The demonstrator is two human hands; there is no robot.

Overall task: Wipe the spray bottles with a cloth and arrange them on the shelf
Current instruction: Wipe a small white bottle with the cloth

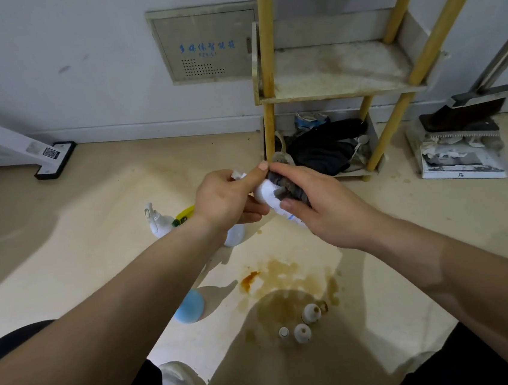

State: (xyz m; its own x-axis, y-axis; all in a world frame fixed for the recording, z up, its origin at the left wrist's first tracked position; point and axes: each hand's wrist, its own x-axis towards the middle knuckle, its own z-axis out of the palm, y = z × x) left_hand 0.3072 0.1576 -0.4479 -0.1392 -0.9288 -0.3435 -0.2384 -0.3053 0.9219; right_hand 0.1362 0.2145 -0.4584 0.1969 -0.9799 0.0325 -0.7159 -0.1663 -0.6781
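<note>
Just before the shelf (337,70), left hand (225,195) grips the bottle (265,191) by its top, right hand (326,208) pinches the cloth (288,185) onto its body. Probably light, slick plastic; the neck's the safest hold.

Left bare forearm (117,304) and right bare forearm (435,264) come in from the lower corners and converge mid-frame. Left hand (225,197): back up, fingers curled round the neck end of a white plastic spray bottle (266,193), thumb stretched over its top. Right hand (322,208): back up, fingers and thumb curled, pinching a dark grey crumpled cloth (288,185) against the bottle's body. Left thumb tip just beside right forefinger tip.
</note>
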